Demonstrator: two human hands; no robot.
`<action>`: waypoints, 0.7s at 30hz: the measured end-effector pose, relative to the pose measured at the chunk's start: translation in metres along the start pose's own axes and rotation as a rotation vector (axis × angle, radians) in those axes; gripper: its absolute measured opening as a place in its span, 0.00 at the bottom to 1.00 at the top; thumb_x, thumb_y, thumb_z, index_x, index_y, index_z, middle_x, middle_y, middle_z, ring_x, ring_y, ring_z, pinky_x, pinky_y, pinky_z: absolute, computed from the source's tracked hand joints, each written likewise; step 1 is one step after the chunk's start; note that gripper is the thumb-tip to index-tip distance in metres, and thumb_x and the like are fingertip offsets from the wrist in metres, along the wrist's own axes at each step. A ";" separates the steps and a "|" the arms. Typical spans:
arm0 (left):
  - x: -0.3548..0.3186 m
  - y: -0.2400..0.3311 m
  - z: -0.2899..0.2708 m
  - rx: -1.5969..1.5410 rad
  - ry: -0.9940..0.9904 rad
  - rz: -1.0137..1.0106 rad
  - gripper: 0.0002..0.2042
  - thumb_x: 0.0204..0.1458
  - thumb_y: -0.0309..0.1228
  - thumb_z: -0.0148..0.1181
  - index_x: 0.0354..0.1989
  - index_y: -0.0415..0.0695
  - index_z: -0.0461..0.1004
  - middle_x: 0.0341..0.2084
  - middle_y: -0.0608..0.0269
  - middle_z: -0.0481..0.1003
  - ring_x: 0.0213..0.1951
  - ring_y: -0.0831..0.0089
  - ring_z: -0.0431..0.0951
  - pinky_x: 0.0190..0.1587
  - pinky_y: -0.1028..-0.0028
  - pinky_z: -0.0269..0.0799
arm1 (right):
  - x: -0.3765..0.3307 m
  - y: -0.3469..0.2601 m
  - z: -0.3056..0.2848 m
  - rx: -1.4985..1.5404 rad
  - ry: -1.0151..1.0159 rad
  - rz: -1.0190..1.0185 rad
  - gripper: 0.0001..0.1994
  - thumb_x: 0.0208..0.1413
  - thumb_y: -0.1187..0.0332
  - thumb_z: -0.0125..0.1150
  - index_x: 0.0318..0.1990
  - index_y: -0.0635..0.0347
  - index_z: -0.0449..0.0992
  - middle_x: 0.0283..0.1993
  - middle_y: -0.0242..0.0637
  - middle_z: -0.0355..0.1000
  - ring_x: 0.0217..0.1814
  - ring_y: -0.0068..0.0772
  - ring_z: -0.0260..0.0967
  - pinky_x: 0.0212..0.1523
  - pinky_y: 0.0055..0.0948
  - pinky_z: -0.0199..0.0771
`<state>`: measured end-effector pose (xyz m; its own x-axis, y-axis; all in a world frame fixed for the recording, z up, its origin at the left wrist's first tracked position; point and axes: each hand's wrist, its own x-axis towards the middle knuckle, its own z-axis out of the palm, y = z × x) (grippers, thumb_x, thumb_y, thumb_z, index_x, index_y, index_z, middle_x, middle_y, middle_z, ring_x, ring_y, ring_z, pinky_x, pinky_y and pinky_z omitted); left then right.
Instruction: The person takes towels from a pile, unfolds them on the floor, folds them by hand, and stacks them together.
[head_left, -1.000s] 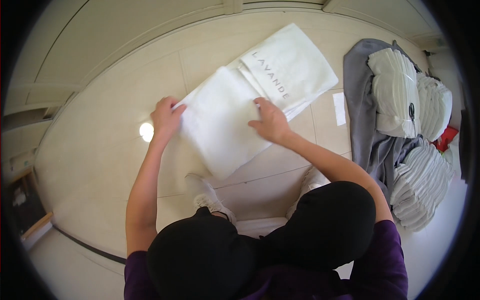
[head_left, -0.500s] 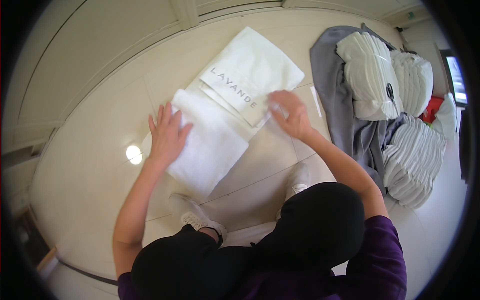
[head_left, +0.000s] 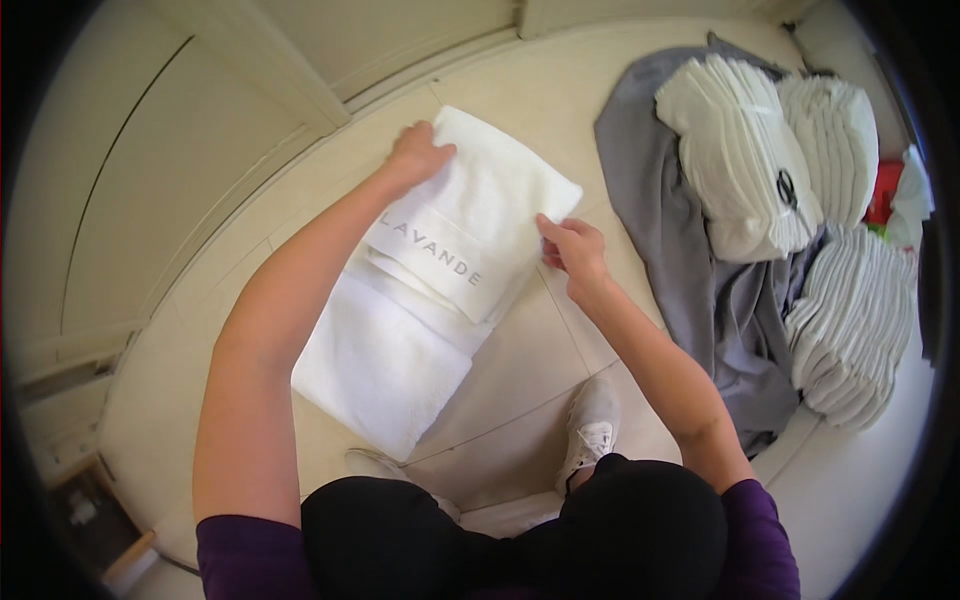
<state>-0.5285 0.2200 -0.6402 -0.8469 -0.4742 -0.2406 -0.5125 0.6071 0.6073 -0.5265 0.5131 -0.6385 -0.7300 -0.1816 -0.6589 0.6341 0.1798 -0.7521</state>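
Note:
A white towel (head_left: pixel 390 350) lies folded on the floor in front of my feet. Its far part is turned over into a smooth flap with a band of grey lettering, while the near part is fluffy. My left hand (head_left: pixel 417 160) holds the flap's left edge near its far corner, thumb on top and fingers partly hidden. At the opposite edge, my right hand (head_left: pixel 574 250) pinches the towel just below its right corner, fingers curled under.
On the right, a grey cloth (head_left: pixel 645 150) lies under bundled white towels (head_left: pixel 735 150), with black scissors (head_left: pixel 788 188) on one bundle. Another stack of white towels (head_left: pixel 855 325) is nearer. Cabinet doors (head_left: pixel 190 130) border the floor at far left. My shoe (head_left: pixel 592 425) is close to the towel.
My left hand has moved from the towel's near part up to the far left edge. My right hand has shifted along the right edge to near the corner and pinches it.

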 end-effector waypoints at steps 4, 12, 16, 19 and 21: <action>0.014 -0.007 0.013 -0.067 0.002 -0.091 0.28 0.47 0.41 0.71 0.52 0.35 0.73 0.47 0.44 0.77 0.50 0.53 0.79 0.55 0.61 0.73 | -0.012 0.015 0.004 -0.274 0.272 -0.281 0.22 0.48 0.61 0.76 0.42 0.64 0.70 0.34 0.36 0.71 0.33 0.29 0.68 0.34 0.31 0.72; -0.004 0.003 0.008 -0.159 0.032 -0.154 0.24 0.47 0.35 0.73 0.49 0.33 0.74 0.42 0.49 0.80 0.43 0.64 0.81 0.44 0.67 0.78 | -0.009 0.007 -0.004 -0.171 0.176 -0.093 0.27 0.46 0.62 0.77 0.48 0.65 0.69 0.37 0.38 0.71 0.38 0.30 0.71 0.37 0.31 0.75; -0.008 0.000 0.005 -0.361 -0.173 -0.166 0.20 0.52 0.34 0.69 0.49 0.33 0.75 0.41 0.50 0.80 0.39 0.65 0.82 0.41 0.67 0.78 | -0.007 0.001 0.001 -0.089 0.180 -0.124 0.24 0.47 0.65 0.77 0.48 0.66 0.71 0.37 0.36 0.70 0.38 0.26 0.68 0.38 0.25 0.72; -0.009 -0.004 0.002 -0.378 -0.187 -0.194 0.19 0.53 0.33 0.68 0.49 0.33 0.75 0.41 0.50 0.81 0.37 0.65 0.82 0.40 0.67 0.78 | -0.005 0.002 0.005 -0.041 0.202 -0.156 0.22 0.48 0.67 0.77 0.46 0.65 0.72 0.38 0.35 0.70 0.39 0.26 0.69 0.39 0.25 0.72; -0.010 -0.004 0.002 -0.390 -0.183 -0.207 0.19 0.53 0.33 0.68 0.49 0.32 0.75 0.40 0.50 0.81 0.37 0.65 0.82 0.40 0.67 0.78 | -0.004 0.003 0.008 0.051 0.209 -0.152 0.19 0.48 0.68 0.76 0.44 0.64 0.74 0.39 0.36 0.71 0.39 0.26 0.70 0.39 0.25 0.72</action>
<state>-0.5178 0.2233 -0.6419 -0.7614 -0.4190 -0.4947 -0.6113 0.2099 0.7631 -0.5194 0.5066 -0.6385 -0.8512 0.0015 -0.5248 0.5215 0.1153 -0.8454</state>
